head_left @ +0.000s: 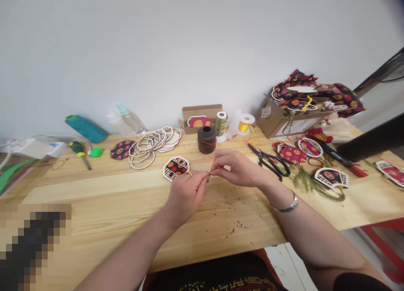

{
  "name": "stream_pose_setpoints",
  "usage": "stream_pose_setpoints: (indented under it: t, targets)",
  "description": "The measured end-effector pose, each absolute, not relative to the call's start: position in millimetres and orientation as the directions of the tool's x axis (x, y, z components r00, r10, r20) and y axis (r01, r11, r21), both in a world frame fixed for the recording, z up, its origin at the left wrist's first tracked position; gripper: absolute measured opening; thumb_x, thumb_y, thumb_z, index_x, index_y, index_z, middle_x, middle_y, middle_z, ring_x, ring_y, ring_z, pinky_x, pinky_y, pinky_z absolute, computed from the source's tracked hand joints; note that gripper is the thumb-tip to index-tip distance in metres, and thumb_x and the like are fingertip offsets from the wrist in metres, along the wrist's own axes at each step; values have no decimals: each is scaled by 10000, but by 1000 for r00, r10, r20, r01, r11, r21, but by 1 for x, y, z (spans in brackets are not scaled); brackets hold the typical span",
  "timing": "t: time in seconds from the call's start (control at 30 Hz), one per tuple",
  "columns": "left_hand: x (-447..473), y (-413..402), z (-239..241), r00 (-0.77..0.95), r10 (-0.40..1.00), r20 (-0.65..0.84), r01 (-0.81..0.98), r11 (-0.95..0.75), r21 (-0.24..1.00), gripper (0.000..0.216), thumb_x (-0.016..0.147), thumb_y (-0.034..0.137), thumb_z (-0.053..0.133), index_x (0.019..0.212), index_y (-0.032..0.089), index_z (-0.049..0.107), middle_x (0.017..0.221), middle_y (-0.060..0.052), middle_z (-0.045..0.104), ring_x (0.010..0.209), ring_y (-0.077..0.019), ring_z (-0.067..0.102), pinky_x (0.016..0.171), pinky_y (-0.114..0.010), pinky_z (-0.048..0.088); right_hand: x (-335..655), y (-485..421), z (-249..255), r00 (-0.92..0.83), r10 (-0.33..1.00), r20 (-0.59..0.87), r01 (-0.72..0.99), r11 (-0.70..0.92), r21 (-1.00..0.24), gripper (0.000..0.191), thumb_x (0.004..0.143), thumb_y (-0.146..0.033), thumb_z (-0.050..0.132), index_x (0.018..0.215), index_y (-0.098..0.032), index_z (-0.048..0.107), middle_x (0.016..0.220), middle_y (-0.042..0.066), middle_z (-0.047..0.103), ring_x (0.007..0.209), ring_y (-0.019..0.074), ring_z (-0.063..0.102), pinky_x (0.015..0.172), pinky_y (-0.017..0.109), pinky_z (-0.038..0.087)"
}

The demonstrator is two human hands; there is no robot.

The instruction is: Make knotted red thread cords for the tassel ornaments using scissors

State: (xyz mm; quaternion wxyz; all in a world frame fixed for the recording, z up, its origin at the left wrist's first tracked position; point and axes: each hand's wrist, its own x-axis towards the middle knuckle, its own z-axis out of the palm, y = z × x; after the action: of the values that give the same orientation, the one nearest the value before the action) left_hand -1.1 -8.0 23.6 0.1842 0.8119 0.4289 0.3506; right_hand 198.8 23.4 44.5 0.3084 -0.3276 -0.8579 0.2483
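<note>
My left hand (187,195) and my right hand (234,168) meet fingertip to fingertip above the middle of the table. Both are closed in a pinch, and what lies between the fingers is too thin to make out. Just beyond my left hand rests an eight-sided ornament (175,169) with a pale wooden lattice frame over patterned black fabric. A dark spool (206,140) with red thread around it stands behind my hands. Black-handled scissors (271,161) lie to the right of my right hand.
Wooden frames (148,150) are heaped at the back left, near a screwdriver (80,154) and a teal thread cone (86,128). A cardboard box (284,124) full of fabric stands back right. Finished ornaments (293,153) with tassels lie before it. Dark scraps (240,226) dot the front.
</note>
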Motion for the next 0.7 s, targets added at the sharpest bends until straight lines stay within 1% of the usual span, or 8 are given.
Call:
stream_pose_setpoints:
  t: [0.1, 0.2, 0.27, 0.33, 0.4, 0.5, 0.63, 0.7]
  targets:
    - [-1, -8, 26, 338, 874, 349, 521, -482, 704, 213, 858, 191, 552, 868, 196, 765, 725, -58, 760, 644, -169, 672, 646, -266, 481, 201, 25, 44, -584, 728, 359, 389, 640, -663, 108, 902, -190, 609, 880, -140, 704, 812, 32, 613, 711, 115, 547, 666, 259, 438]
    - [0, -6, 32, 284, 942, 177, 448, -293, 844, 187, 837, 224, 586, 763, 202, 756, 673, -32, 740, 584, -148, 631, 576, -245, 465, 204, 29, 40, -555, 739, 382, 311, 610, -729, 157, 913, -185, 592, 1030, -140, 687, 863, 45, 649, 759, 124, 581, 692, 270, 471]
    - [1, -4, 37, 266, 963, 48, 412, -159, 897, 193, 822, 254, 603, 702, 201, 745, 652, -24, 727, 499, -124, 558, 489, -236, 422, 205, 32, 37, -530, 751, 395, 275, 593, -757, 157, 912, -174, 591, 1031, -146, 689, 843, 36, 657, 748, 119, 589, 691, 268, 481]
    - [0, -4, 41, 268, 962, -52, 386, -58, 921, 204, 812, 280, 613, 679, 196, 744, 650, -23, 719, 435, -100, 473, 421, -228, 373, 204, 35, 33, -505, 755, 417, 256, 593, -764, 123, 903, -180, 609, 979, -153, 701, 829, 30, 661, 743, 119, 593, 697, 272, 487]
    - [0, -3, 42, 288, 950, -118, 366, 5, 931, 216, 804, 297, 622, 663, 190, 745, 674, -30, 722, 421, -88, 432, 390, -220, 348, 202, 36, 31, -484, 747, 455, 228, 610, -759, 87, 891, -187, 629, 913, -155, 707, 806, 27, 661, 738, 121, 597, 698, 273, 493]
    - [-2, -3, 41, 326, 928, -183, 334, 69, 940, 231, 794, 329, 640, 653, 181, 747, 726, -42, 730, 423, -78, 414, 360, -207, 326, 198, 35, 31, -455, 715, 531, 176, 657, -733, 85, 889, -187, 637, 842, -157, 701, 798, 31, 657, 748, 123, 605, 704, 271, 505]
    - [-2, -2, 40, 365, 895, -255, 307, 143, 941, 246, 799, 364, 637, 697, 176, 756, 633, -22, 689, 384, -61, 340, 337, -195, 302, 193, 30, 36, -416, 670, 615, 138, 715, -685, 98, 900, -180, 623, 834, -172, 694, 814, 29, 651, 750, 117, 613, 682, 255, 515]
    - [-2, -2, 40, 387, 884, -263, 293, 153, 944, 240, 796, 358, 638, 708, 171, 760, 644, -25, 689, 396, -60, 340, 337, -187, 299, 192, 27, 38, -408, 650, 641, 130, 737, -664, 96, 898, -151, 619, 840, -170, 693, 817, 29, 652, 744, 111, 615, 671, 240, 512]
